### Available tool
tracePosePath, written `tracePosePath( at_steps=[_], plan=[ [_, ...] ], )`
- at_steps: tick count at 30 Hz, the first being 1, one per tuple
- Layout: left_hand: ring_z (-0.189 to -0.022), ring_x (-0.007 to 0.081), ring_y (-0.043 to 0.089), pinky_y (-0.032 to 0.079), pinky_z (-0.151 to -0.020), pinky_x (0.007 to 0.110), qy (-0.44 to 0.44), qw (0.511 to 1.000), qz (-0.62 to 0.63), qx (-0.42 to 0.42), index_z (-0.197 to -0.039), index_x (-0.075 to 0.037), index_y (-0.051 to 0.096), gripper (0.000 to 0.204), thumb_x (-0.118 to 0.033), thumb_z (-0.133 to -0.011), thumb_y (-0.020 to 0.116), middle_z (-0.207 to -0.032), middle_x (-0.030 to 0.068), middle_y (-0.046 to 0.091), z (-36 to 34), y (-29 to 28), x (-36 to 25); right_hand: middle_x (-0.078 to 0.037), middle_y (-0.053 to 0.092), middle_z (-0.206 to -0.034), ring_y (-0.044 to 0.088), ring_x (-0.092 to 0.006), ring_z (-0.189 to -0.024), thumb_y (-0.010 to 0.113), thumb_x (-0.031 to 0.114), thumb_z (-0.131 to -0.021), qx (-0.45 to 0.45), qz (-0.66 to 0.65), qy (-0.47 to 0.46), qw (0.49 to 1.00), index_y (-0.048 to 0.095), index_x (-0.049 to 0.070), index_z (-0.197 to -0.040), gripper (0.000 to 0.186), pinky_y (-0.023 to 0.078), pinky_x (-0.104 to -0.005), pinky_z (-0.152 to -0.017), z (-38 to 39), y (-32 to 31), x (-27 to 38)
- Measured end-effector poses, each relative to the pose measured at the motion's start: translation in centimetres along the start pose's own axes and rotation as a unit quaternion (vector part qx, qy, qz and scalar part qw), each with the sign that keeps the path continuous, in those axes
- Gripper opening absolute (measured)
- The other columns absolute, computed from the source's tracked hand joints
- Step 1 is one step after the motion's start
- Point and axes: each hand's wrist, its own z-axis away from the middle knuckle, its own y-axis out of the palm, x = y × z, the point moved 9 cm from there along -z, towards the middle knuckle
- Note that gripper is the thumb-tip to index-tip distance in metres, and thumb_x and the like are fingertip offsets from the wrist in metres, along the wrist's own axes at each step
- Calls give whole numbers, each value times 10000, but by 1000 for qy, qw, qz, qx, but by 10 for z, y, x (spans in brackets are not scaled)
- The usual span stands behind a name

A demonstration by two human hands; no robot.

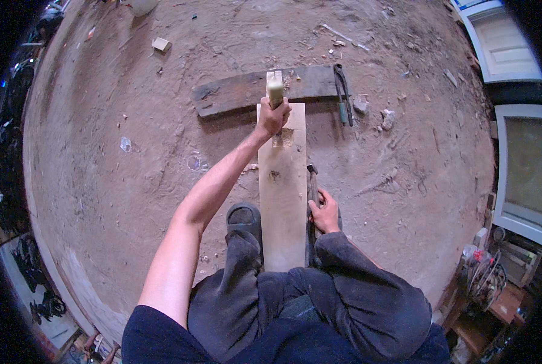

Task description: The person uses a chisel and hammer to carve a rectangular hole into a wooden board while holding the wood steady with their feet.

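Note:
A pale wooden board (281,212) runs from my lap away from me, its far end over a dark weathered plank (237,92). My left hand (273,116) is closed around a chisel with a light handle (275,88). Its blade points back toward me, beside a small rough cut (287,137) in the board. Right of the board, my right hand (325,212) is wrapped round the handle of a hammer (311,176), whose head points away from me. A dark knot (274,175) shows in the board's face.
Pincers (342,100) with a green grip lean on the dark plank's right end. Stone lumps (387,119) and wood scraps lie on the dirt floor. A small block (161,44) sits at far left. White framed panels (524,170) and clutter (486,273) line the right side.

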Motion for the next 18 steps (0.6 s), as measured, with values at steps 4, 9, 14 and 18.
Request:
tracePosePath(
  at_steps=[4,9,14,18],
  plan=[
    [-372,91,381,284,-350,258,22,995,93,19,-598,-86,447,230,-101,-797,563,-489,-13,410,-4,13,-41,-134,675,-907,609,-118,-509,645,22,-830,1,-29,47,998,524,-33,-1242,433,467,-264,-425,4,-3,8],
    [-378,101,363,253,-343,266,28,1000,13,-6,-611,-120,431,236,-130,-814,550,-506,-20,398,9,-8,-4,-131,672,-897,599,-114,-497,642,31,-833,-5,17,-15,1000,523,-32,-1241,430,456,-260,-414,-4,4,-12],
    [-348,86,375,252,-323,260,-36,993,108,-44,-582,-81,444,295,-100,-864,527,-468,-24,406,0,-10,2,-124,668,-885,595,-117,-491,643,32,-831,-6,2,5,1000,524,-33,-1237,429,456,-261,-408,-3,1,-14],
    [-357,82,372,229,-329,263,14,984,177,-6,-567,-88,422,299,-60,-852,505,-467,-18,407,-7,13,-37,-168,704,-930,690,-202,-659,699,122,-776,-11,-20,82,996,587,13,-1190,443,537,-332,-621,3,-5,-10]
  ],
)
